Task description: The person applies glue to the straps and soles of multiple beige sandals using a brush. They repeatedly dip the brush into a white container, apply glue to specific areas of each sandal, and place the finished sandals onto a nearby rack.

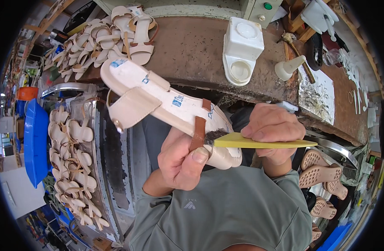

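The left hand (177, 165) pinches a beige sandal (169, 111) beside its brown strap, holding it slantwise before the person's chest. The right hand (275, 127), fingers closed round a yellow-handled brush (263, 143), has the dark bristles at the sandal's lower end. Beyond lies the brown bench (188, 46), bearing a white container (244, 44) and heaped sandals (100, 39); pinkish soles (319, 169) sit at right.

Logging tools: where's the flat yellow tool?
The flat yellow tool is right of centre in the head view, held in the right hand, its left end at the sandal.
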Action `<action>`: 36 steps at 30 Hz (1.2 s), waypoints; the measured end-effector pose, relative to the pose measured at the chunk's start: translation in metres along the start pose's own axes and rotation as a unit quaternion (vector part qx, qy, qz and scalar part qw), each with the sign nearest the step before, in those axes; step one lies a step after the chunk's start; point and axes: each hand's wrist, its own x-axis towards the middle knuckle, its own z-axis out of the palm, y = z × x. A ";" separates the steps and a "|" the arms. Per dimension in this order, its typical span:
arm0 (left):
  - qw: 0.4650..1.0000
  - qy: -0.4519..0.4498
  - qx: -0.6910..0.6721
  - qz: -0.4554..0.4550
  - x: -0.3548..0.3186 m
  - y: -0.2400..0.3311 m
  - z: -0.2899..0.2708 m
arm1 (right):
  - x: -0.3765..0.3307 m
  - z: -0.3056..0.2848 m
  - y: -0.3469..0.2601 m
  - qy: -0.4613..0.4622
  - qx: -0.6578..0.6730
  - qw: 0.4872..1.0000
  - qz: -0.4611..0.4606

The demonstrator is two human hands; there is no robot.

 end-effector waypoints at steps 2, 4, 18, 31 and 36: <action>0.998 -0.024 -0.027 -0.049 -0.005 0.004 -0.004 | 0.004 -0.003 0.004 -0.022 0.006 0.999 -0.024; 0.996 -0.027 -0.052 -0.071 -0.005 0.006 -0.005 | 0.007 -0.006 0.006 -0.044 0.006 0.998 -0.049; 0.999 0.051 0.019 0.009 -0.009 -0.012 -0.008 | 0.007 0.016 -0.019 -0.044 -0.118 0.992 -0.027; 0.980 0.143 -0.135 -0.036 0.008 -0.012 -0.001 | -0.005 0.013 -0.012 -0.054 -0.149 0.975 -0.159; 0.978 0.131 -0.154 -0.056 0.014 -0.004 -0.001 | -0.015 0.008 -0.014 -0.047 -0.112 0.974 -0.193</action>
